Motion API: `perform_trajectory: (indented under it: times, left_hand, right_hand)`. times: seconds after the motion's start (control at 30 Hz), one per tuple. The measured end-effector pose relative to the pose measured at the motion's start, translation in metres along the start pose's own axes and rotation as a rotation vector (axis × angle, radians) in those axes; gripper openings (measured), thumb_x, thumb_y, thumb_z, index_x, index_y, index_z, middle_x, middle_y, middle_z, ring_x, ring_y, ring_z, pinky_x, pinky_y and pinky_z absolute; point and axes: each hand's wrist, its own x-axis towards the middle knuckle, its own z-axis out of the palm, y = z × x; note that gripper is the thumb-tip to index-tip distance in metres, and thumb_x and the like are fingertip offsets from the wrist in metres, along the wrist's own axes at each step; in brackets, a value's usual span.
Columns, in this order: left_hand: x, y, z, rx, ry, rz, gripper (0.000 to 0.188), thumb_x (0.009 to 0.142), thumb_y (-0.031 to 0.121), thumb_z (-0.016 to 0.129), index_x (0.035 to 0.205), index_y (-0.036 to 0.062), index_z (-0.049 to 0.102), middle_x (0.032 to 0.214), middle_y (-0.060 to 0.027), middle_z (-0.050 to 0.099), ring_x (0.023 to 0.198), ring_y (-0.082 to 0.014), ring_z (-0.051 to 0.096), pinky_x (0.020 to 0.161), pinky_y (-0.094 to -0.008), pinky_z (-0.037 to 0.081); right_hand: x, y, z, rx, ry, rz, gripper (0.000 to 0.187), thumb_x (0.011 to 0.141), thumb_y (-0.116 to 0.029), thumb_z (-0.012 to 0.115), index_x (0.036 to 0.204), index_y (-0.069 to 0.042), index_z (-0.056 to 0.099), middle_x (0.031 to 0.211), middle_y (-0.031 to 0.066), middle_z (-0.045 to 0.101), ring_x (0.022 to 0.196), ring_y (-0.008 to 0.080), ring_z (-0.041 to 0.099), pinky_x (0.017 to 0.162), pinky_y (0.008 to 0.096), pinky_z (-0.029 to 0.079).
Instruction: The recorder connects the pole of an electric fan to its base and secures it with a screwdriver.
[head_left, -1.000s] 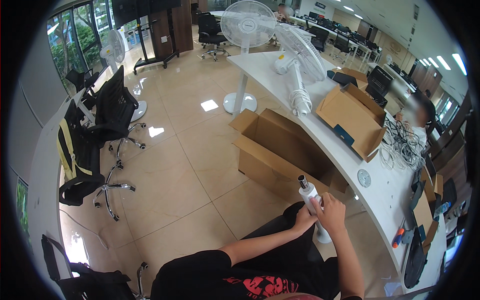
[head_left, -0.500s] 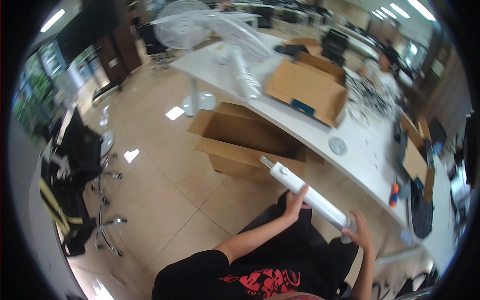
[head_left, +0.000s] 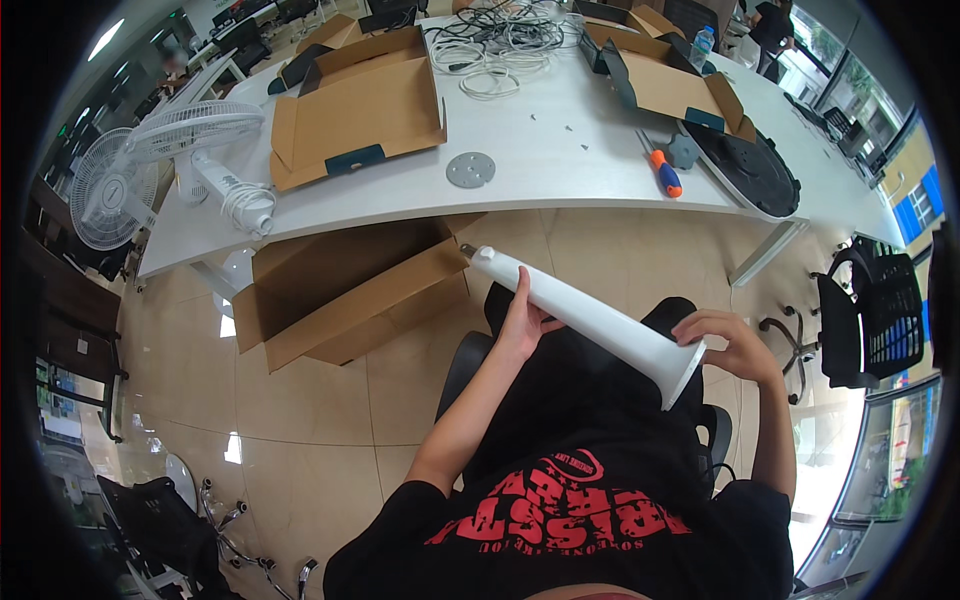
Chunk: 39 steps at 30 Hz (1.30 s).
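A white fan stand pole [head_left: 590, 312] lies slantwise across my lap, held up off my legs by both hands. At its upper left end a short metal shaft [head_left: 468, 250] sticks out; its lower right end flares into a wide foot. My left hand [head_left: 522, 320] is wrapped round the pole near the shaft end, thumb on top and fingers partly hidden beneath. The fingers of my right hand [head_left: 735, 345] curl over the rim of the flared foot and grip it.
Ahead stands a white table [head_left: 560, 180] with a round grey plate [head_left: 470, 170], an orange-and-blue screwdriver [head_left: 665, 172], a black oval base [head_left: 745, 170], tangled cables [head_left: 500, 45], a flattened-open carton [head_left: 360, 110] and a white fan [head_left: 200, 125]. An open cardboard box [head_left: 370, 300] sits on the floor.
The view has swung to the right, so the table now runs across the front. The pole has turned, showing its flared foot more broadly. Both hands still hold it.
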Motion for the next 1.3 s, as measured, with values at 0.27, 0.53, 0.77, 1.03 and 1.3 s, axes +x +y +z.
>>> perform_trajectory:
  times: [0.27, 0.53, 0.77, 1.03, 1.3]
  left_hand:
    - [-0.002, 0.0, 0.009, 0.125, -0.377, -0.175, 0.103, 0.089, 0.089, 0.024, 0.144, 0.0064, 0.049, 0.13, -0.0157, 0.066, 0.113, -0.0302, 0.069, 0.091, -0.0507, 0.058]
    - [-0.003, 0.001, 0.006, 0.382, -0.136, 0.04, 0.075, 0.098, 0.074, 0.043, 0.081, 0.0041, 0.064, 0.086, -0.0122, 0.072, 0.089, -0.0234, 0.075, 0.072, -0.0378, 0.063]
    - [-0.006, 0.002, 0.0, 0.305, -0.19, 0.182, 0.057, 0.102, 0.063, 0.049, 0.083, 0.0093, 0.049, 0.089, -0.0107, 0.07, 0.083, -0.0234, 0.075, 0.07, -0.0362, 0.062]
    - [-0.024, 0.004, -0.006, 0.055, -0.28, 0.309, 0.078, 0.102, 0.068, 0.039, 0.151, 0.0075, 0.031, 0.137, -0.0176, 0.055, 0.094, -0.0253, 0.073, 0.076, -0.0384, 0.063]
    - [-0.043, 0.0, -0.026, 0.143, -0.187, 0.067, 0.059, 0.104, 0.051, 0.055, 0.14, 0.0047, 0.051, 0.118, -0.0073, 0.067, 0.103, -0.0161, 0.07, 0.084, -0.0411, 0.063]
  right_hand:
    - [0.003, -0.042, 0.006, 0.324, 0.321, 0.146, 0.019, 0.095, -0.009, 0.066, 0.112, 0.001, 0.064, 0.125, 0.0148, 0.072, 0.104, 0.0143, 0.069, 0.088, 0.0274, 0.054]
    - [0.027, -0.05, 0.002, 0.42, 0.482, 0.139, 0.027, 0.1, -0.014, 0.063, 0.122, 0.001, 0.062, 0.103, 0.0021, 0.067, 0.094, 0.0085, 0.061, 0.085, 0.0248, 0.047]
    - [0.047, -0.055, -0.002, 0.485, 0.599, 0.095, 0.032, 0.101, -0.015, 0.062, 0.127, 0.003, 0.061, 0.108, 0.0038, 0.068, 0.1, 0.009, 0.062, 0.09, 0.0263, 0.048]
    - [0.114, 0.023, 0.066, 0.096, 0.329, 0.097, 0.033, 0.099, -0.023, 0.067, 0.117, 0.005, 0.065, 0.084, 0.0094, 0.067, 0.075, 0.0139, 0.063, 0.067, 0.0298, 0.051]
    - [0.167, 0.049, 0.143, -0.046, 0.178, -0.023, 0.039, 0.094, -0.031, 0.071, 0.115, 0.002, 0.067, 0.086, 0.0251, 0.069, 0.076, 0.0398, 0.069, 0.068, 0.0444, 0.053]
